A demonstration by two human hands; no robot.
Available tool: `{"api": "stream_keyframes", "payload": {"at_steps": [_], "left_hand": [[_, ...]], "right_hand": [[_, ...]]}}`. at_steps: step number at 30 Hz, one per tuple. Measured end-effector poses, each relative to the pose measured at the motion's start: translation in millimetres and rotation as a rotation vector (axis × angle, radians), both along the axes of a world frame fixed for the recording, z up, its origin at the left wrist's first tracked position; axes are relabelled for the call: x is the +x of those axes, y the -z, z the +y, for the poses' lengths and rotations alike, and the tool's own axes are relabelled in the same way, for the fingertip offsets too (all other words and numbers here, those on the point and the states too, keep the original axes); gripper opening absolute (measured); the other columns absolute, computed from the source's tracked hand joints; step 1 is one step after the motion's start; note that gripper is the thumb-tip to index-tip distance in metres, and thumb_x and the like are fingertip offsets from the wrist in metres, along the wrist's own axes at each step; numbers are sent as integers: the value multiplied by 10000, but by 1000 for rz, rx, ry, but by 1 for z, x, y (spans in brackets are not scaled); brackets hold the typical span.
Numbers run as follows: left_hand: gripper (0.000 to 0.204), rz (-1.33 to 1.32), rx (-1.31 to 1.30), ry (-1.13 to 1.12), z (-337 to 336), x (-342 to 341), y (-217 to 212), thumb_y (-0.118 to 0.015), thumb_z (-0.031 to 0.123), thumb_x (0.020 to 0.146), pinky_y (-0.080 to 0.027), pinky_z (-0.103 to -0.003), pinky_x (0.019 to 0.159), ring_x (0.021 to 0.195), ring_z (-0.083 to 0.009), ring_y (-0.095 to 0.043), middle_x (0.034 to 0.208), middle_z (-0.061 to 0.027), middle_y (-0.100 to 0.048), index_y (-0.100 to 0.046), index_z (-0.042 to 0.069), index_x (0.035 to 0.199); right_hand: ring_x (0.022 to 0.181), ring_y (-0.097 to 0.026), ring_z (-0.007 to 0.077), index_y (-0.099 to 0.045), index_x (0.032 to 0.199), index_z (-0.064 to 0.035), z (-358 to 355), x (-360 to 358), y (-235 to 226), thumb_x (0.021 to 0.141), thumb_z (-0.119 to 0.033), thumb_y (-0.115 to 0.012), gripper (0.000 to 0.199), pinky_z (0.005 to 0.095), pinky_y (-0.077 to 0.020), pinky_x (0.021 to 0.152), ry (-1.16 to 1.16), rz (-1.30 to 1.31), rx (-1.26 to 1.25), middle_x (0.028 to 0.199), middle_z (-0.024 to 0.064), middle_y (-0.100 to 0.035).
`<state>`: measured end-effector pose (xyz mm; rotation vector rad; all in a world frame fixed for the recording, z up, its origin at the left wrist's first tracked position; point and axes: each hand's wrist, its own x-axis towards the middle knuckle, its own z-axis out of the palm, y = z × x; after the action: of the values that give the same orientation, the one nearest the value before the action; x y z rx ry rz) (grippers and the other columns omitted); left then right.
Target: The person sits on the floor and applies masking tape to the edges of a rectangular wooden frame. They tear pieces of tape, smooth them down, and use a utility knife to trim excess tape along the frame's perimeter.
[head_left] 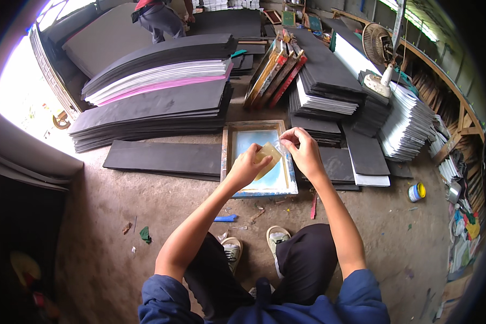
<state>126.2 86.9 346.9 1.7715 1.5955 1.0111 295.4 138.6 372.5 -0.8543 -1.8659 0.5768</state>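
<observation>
My left hand (247,166) is closed on a yellowish, translucent flat piece (270,162), held tilted over a wooden screen-printing frame (226,154). The thumb lies across the piece's near side. Just beyond its upper right corner, my right hand (302,147) pinches with thumb and forefinger; whatever sits in that pinch is too small to make out. Below both hands, the frame's mesh (246,141) is pale blue and white. Blue paint stains mark the frame's near edge.
Stacks of black sheets (151,110) lie left of the frame, with more dark sheets (321,59) at right. Several paint-stained frames (275,67) lean beyond it. A fan (378,46) and a yellow-blue can (416,192) stand to the right. Another person (162,19) is at the back.
</observation>
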Motion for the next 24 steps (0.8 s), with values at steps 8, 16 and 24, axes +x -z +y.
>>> {"api": "stream_keyframes", "payload": {"at_steps": [8, 16, 24], "left_hand": [[436, 12, 27, -34, 2, -9, 8, -599, 287, 829, -475, -339, 747, 860, -238, -621, 940, -186, -621, -481, -37, 1096], [452, 112, -4, -270, 12, -1, 4, -583, 319, 836, -476, -351, 759, 889, -274, -622, 950, -195, -622, -485, -28, 1108], [398, -72, -17, 11, 5, -3, 8, -568, 261, 866, -460, -315, 779, 893, -199, -592, 981, -158, -602, -472, -22, 1128]], "right_hand": [[723, -584, 170, -576, 836, 2, -8, -4, -5, 725, 46, -647, 138, 277, -478, 662, -27, -49, 107, 787, 78, -568], [728, -600, 212, -593, 817, 9, -14, -5, -7, 727, 83, -611, 118, 294, -486, 644, -12, -57, 157, 804, 102, -581], [786, -556, 231, -584, 878, -31, -4, 0, -3, 757, 29, -616, 139, 331, -463, 698, 47, -72, 147, 827, 86, -553]]}}
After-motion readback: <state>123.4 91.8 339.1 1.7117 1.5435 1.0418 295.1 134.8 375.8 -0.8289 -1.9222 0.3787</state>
